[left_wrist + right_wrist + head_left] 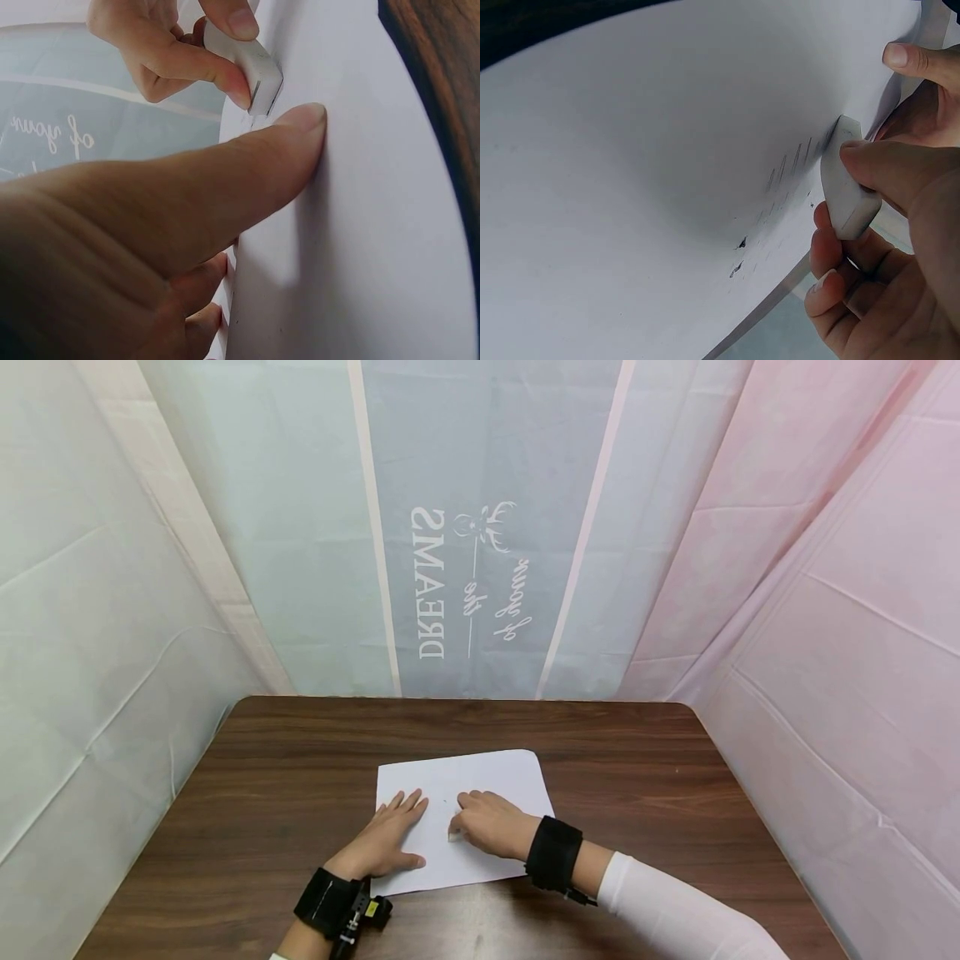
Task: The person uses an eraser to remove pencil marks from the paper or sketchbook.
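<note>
A sheet of white paper [495, 777] lies on the wooden table. My left hand [386, 841] rests on its left part with fingers spread; in the left wrist view the thumb [225, 176] presses on the sheet. My right hand [491, 824] pinches a white eraser [847, 180] between thumb and fingers, one end against the paper. Beside the eraser run several short pencil strokes [796, 159], some of them faint. Dark crumbs [741, 243] lie near the strokes.
The brown wooden table [300, 777] extends around the paper on all sides. Behind it hangs a pale blue curtain [480, 460] with lettering, and pale sheets [847, 635] hang at both sides. Each wrist wears a black strap [553, 853].
</note>
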`<state>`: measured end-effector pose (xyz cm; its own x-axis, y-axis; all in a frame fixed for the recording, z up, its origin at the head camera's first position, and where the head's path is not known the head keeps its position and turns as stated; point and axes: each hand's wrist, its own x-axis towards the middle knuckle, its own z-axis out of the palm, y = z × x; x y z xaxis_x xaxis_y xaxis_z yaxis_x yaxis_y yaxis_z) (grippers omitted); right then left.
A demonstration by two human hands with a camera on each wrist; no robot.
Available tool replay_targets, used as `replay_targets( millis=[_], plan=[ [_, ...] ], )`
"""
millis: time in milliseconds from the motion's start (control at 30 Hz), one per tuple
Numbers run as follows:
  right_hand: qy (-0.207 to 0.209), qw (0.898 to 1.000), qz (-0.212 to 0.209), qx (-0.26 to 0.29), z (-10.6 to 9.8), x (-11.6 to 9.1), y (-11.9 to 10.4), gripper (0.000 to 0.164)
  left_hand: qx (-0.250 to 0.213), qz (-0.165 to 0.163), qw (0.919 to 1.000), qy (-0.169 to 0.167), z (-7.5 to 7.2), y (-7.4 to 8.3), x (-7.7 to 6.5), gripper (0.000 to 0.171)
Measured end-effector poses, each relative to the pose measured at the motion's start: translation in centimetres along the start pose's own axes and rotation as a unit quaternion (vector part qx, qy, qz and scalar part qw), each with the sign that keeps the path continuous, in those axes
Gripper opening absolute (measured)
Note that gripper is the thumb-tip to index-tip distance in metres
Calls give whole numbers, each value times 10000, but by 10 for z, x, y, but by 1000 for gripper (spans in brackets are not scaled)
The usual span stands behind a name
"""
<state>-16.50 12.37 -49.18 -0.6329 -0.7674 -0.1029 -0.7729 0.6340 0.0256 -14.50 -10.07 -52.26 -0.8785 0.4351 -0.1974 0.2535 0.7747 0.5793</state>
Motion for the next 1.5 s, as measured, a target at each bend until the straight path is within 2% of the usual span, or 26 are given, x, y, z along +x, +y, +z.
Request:
replay_targets(
  millis=[767, 1500],
  plan=[
    [42, 10000, -17, -19, 0, -2, 2, 21, 5, -9, 10000, 9, 1, -2, 2, 89],
    [-75, 9996, 83, 242, 4, -5, 7, 22, 22, -6, 10000, -11, 1, -1, 2, 89]
  ],
)
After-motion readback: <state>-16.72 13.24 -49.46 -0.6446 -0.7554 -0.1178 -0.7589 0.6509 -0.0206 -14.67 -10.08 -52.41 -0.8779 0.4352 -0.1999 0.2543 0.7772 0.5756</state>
